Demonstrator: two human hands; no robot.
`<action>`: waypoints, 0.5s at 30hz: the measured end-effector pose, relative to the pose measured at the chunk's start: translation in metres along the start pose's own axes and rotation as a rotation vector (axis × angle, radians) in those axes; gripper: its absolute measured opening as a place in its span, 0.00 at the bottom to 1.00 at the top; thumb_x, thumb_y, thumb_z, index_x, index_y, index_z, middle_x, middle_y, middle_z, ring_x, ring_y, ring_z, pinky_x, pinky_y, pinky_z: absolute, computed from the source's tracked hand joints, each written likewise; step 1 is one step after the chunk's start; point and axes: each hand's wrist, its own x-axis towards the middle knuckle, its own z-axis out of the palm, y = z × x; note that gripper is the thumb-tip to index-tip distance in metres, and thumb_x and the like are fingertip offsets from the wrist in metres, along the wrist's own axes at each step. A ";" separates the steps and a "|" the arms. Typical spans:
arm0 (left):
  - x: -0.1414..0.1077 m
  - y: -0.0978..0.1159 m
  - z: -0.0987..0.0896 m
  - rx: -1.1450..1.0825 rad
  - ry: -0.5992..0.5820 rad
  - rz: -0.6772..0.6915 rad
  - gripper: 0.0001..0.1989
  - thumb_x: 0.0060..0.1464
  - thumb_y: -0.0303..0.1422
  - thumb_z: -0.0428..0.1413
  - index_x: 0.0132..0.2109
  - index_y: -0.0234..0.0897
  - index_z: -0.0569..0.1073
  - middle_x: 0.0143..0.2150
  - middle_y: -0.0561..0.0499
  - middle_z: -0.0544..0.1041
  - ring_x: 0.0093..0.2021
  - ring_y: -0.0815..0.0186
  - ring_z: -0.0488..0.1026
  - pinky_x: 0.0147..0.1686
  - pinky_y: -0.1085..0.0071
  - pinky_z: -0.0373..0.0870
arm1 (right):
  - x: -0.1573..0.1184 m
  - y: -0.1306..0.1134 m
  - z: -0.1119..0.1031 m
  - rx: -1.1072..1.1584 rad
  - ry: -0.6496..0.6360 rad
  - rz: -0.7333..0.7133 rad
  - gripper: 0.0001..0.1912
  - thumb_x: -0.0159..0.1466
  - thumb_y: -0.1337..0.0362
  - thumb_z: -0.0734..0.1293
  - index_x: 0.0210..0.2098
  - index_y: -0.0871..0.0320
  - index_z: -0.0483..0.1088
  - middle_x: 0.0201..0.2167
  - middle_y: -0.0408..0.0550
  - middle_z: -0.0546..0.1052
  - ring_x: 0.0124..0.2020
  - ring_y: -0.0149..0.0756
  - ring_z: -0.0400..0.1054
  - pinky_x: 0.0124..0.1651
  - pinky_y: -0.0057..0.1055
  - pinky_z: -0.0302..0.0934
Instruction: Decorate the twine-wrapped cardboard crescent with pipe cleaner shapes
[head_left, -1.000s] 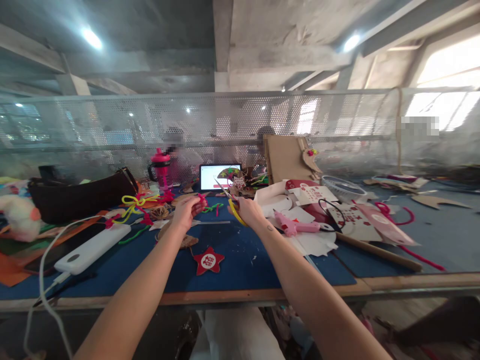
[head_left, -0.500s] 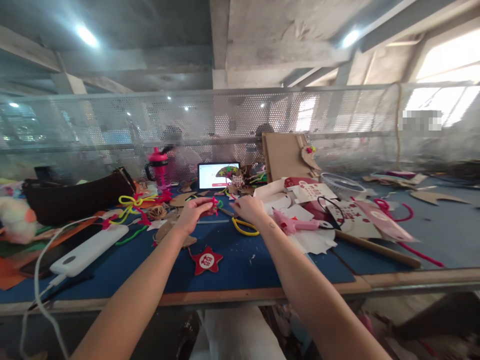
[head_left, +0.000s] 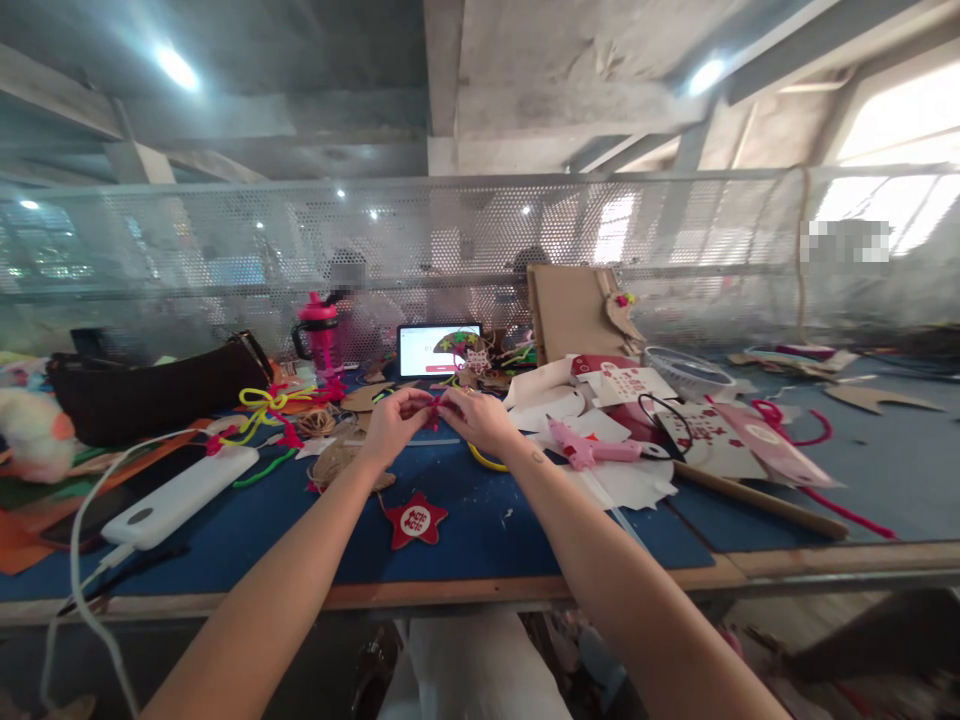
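Over the middle of the mat, my left hand [head_left: 396, 425] pinches a small piece of bright pink pipe cleaner [head_left: 434, 417], twisted into a little shape. My right hand [head_left: 478, 420] meets it from the other side, its fingers closed on the same piece. Fingers cover much of the piece, so its exact form is unclear. Under my right wrist shows the yellow handle of a tool, probably scissors [head_left: 486, 458]. Nearer the table edge lies a red star [head_left: 417, 521] with a white printed round and a string. Beside my left forearm are brown cardboard pieces [head_left: 341, 465].
A pink glue gun [head_left: 592, 446] lies on white paper at right, near a cardboard tube [head_left: 757, 500]. At left are a white power bank [head_left: 180, 495] with a cable and a black pouch [head_left: 157, 390]. Behind stand a pink bottle [head_left: 320, 335] and a lit tablet [head_left: 420, 350].
My right hand has moved left to meet my left hand and closed on the pink pipe cleaner. More of the yellow handle is now covered by my right hand.
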 end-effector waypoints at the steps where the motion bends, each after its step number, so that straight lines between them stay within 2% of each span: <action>1: -0.001 0.000 0.001 0.042 0.007 0.032 0.13 0.41 0.33 0.63 0.37 0.33 0.74 0.30 0.47 0.78 0.31 0.63 0.76 0.36 0.67 0.72 | 0.000 0.000 -0.001 -0.035 -0.007 0.007 0.15 0.67 0.56 0.53 0.45 0.55 0.66 0.41 0.47 0.75 0.40 0.34 0.68 0.39 0.26 0.54; 5: -0.003 0.002 0.003 0.116 0.027 0.103 0.11 0.42 0.32 0.62 0.36 0.34 0.75 0.30 0.47 0.78 0.32 0.63 0.76 0.37 0.68 0.72 | 0.001 0.002 -0.001 -0.071 -0.026 -0.003 0.16 0.68 0.58 0.52 0.47 0.54 0.66 0.41 0.48 0.75 0.41 0.35 0.68 0.40 0.26 0.54; 11: -0.003 0.005 0.000 0.103 -0.044 0.112 0.11 0.46 0.33 0.60 0.38 0.35 0.75 0.31 0.46 0.78 0.32 0.61 0.76 0.36 0.67 0.72 | 0.003 0.011 0.005 0.083 0.027 -0.074 0.15 0.68 0.61 0.53 0.45 0.55 0.68 0.40 0.45 0.76 0.39 0.31 0.68 0.41 0.23 0.54; 15: -0.002 0.004 -0.003 0.144 -0.014 0.100 0.08 0.44 0.32 0.61 0.34 0.35 0.75 0.29 0.47 0.78 0.31 0.61 0.76 0.36 0.68 0.71 | 0.003 0.013 0.008 0.111 0.037 -0.051 0.15 0.67 0.61 0.53 0.45 0.55 0.69 0.39 0.45 0.76 0.38 0.31 0.68 0.40 0.23 0.54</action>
